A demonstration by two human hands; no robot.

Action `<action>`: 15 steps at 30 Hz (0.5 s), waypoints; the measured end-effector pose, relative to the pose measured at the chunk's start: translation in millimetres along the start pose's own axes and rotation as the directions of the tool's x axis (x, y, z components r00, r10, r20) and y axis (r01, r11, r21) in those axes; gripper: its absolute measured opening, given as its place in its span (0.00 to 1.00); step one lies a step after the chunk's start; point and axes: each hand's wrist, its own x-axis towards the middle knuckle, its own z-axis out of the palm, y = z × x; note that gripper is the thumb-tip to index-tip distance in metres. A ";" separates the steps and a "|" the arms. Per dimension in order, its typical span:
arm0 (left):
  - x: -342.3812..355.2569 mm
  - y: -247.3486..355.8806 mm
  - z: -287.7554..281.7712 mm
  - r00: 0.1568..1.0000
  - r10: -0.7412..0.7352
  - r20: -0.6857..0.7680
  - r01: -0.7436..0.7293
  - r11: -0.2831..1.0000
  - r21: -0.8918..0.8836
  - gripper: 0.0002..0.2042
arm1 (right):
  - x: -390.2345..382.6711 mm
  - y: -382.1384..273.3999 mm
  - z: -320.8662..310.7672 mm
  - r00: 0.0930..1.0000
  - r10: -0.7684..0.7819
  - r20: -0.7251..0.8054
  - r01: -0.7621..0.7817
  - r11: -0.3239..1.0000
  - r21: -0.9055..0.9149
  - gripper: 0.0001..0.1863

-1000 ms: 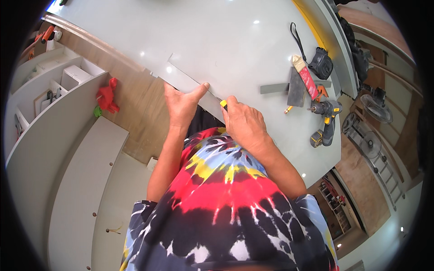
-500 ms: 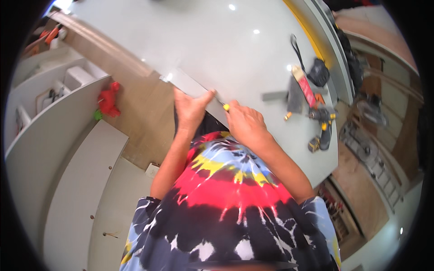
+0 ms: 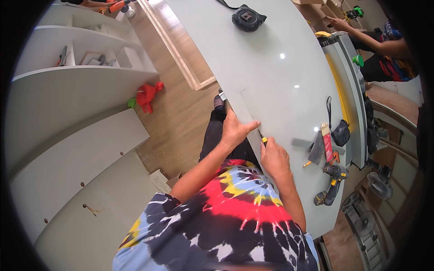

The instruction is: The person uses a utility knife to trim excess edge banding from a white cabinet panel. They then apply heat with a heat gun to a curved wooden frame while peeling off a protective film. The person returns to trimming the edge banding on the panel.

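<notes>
At the near edge of the white table (image 3: 271,81), my left hand (image 3: 233,131) is clasped over a pale narrow strip (image 3: 241,107). Its thumb stretches across the top, while the other fingers are partly hidden at the edge. My right hand (image 3: 275,158) is closed round a screwdriver (image 3: 264,141) with a yellow collar. The thin dark shaft points toward my left thumb, its tip at or close to the strip. Most of the handle is covered by my fingers.
To the right lie a cordless drill (image 3: 334,176), a grey plate (image 3: 318,147), a pencil (image 3: 307,164) and a black pouch (image 3: 341,133). A tape measure (image 3: 248,18) sits farther off. White shelving (image 3: 90,31) stands left. Another person's arm (image 3: 366,38) shows at far right.
The view has swung, so my hands and the table appear farther right and lower. The tape measure and another person have come into view. Both hands keep their hold.
</notes>
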 end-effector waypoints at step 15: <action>6.7 -6.2 2.0 0.996 -0.062 -0.057 0.063 0.998 0.014 0.39 | -6.9 -1.9 -14.7 0.997 -0.025 -0.075 0.028 0.999 0.039 0.13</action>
